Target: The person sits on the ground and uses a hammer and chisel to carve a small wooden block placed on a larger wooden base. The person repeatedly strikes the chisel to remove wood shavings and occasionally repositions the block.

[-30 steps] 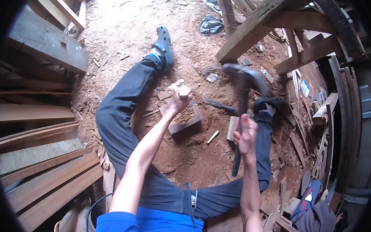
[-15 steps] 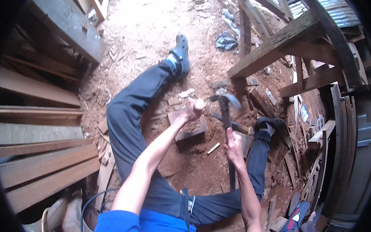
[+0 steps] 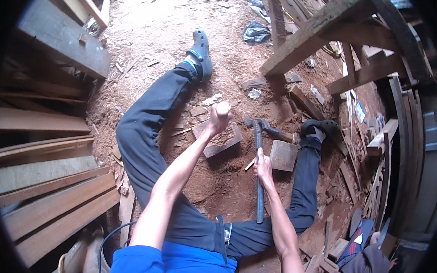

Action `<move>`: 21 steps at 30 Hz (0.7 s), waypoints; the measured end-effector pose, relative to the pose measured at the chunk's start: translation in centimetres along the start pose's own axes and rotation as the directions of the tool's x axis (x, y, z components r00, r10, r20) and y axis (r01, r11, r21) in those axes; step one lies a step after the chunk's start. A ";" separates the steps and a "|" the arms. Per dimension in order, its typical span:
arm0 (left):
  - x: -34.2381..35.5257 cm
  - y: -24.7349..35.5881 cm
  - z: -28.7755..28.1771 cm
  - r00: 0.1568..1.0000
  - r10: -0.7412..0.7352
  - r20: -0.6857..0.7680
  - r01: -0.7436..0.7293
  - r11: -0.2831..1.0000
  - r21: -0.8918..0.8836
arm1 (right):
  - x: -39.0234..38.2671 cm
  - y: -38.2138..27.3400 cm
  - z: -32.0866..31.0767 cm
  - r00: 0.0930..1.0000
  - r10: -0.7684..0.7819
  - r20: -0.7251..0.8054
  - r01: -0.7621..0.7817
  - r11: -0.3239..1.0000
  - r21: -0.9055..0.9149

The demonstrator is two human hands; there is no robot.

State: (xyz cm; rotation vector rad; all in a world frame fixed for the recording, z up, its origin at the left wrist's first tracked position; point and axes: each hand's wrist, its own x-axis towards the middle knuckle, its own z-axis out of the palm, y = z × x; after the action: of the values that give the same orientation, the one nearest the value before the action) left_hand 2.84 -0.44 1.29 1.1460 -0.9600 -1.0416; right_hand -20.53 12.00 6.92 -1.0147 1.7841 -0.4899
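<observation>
My left hand (image 3: 219, 120) is closed around an upright wooden piece (image 3: 223, 107), of which only the pale round end shows above the fist. Below that fist lies a thick wooden block (image 3: 223, 147) with chips on it. In my right hand (image 3: 263, 168) is a hammer (image 3: 260, 196), gripped partway along its long dark handle, the head pointing away from me. Just beyond and right of the hammer head rests a dark tool (image 3: 279, 135) with a light brownish end. A second wooden block (image 3: 283, 156) sits beside my right wrist.
My legs (image 3: 146, 125) are spread on a floor of sawdust and chips. Stacked boards (image 3: 58, 194) stand at the left. A timber frame (image 3: 317, 32) rises at the far right, with more planks (image 3: 402, 146) below. Another person's dark sleeve (image 3: 366, 262) shows at the lower right.
The hammer has come down from a higher, blurred position, its head now smaller and sharper. My left hand still grips the wooden piece. The whole view has shifted slightly.
</observation>
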 end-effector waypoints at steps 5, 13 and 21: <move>-1.8 -4.5 -1.3 0.992 -0.122 -0.029 0.124 0.991 0.044 | -3.5 -6.0 -2.9 0.997 0.023 0.070 -0.030 0.993 0.112; -2.4 -3.7 -0.7 0.999 -0.048 -0.020 0.049 0.997 0.051 | -13.3 -18.8 -7.2 0.906 -0.392 0.159 0.345 0.902 0.261; -1.5 -0.6 -0.9 0.989 0.024 0.149 -0.058 0.973 0.223 | -8.3 -15.8 -1.6 0.758 -0.627 0.178 0.648 0.753 -0.110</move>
State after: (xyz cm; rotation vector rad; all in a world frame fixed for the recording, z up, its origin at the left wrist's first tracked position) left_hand 3.21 1.19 0.46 1.2435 -1.2390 -1.0110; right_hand -14.02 9.58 23.40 -1.7559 1.3344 -0.6784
